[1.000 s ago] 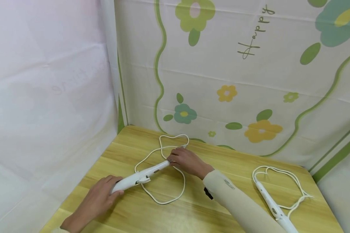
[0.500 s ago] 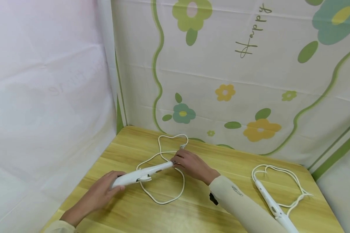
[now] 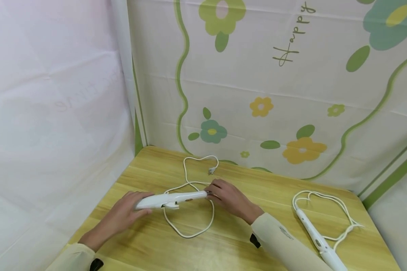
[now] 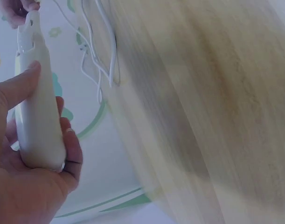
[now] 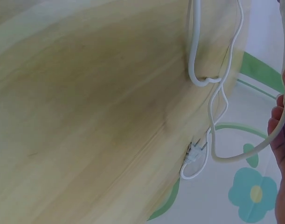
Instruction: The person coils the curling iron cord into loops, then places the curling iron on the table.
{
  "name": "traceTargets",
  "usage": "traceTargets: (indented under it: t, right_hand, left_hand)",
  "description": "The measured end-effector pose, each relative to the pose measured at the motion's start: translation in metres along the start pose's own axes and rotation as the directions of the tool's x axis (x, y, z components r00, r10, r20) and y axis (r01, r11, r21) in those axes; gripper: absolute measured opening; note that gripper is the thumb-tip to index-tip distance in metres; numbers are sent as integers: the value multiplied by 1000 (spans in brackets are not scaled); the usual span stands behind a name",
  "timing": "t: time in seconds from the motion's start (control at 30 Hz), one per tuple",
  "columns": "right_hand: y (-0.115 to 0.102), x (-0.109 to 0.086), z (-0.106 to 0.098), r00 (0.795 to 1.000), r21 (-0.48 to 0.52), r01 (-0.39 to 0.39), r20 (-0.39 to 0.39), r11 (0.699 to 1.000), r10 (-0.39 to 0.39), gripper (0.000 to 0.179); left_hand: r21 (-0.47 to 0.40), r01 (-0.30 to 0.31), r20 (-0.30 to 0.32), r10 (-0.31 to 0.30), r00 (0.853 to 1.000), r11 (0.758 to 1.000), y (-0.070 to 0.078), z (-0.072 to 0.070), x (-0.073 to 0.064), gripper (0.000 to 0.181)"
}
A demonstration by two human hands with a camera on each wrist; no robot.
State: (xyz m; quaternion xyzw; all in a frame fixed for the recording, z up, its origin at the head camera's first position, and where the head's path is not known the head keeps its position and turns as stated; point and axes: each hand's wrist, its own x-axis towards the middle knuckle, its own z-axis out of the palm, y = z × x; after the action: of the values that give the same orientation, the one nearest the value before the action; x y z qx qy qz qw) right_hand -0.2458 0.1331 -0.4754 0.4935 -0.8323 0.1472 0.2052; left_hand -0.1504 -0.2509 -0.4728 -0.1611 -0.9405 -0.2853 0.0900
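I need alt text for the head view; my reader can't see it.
A person's left hand holds the thick end of a tapered white plastic-looking appliance, and their right hand holds its narrow cord end. Its thin white cord loops across a yellow wood-grain table; a similar white appliance lies at the right. A pale flower-printed sheet hangs behind.

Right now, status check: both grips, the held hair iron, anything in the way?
Left grip holds wide end of hair iron; right grip at its narrow end. Loose cord looped below, might snag. Second iron apart, to the right.
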Motion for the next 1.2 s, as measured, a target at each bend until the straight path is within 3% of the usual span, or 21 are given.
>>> traceTargets:
  t: [0.27,0.53,0.77,0.97,1.2]
  right_hand:
    - [3,-20,-13,993,-15,29,-110,999,-30,28]
    - [10,-41,-21,988,99,-13,-153,995,28,22]
    - [14,-59,-25,979,192,-63,-180,979,99,22]
    - [19,-72,-29,965,221,-123,-200,967,169,4]
    - [24,-83,-35,956,260,-172,-190,950,225,24]
  left_hand:
    - [-27,-102,-49,101,994,994,4,2,7,49]
    - [-63,-175,-45,172,984,983,7,1,15,49]
    - [-105,-167,-14,166,986,980,8,0,20,48]
    - [-129,-148,3,150,989,981,9,0,22,47]
    - [-161,-120,30,126,992,980,11,-4,23,47]
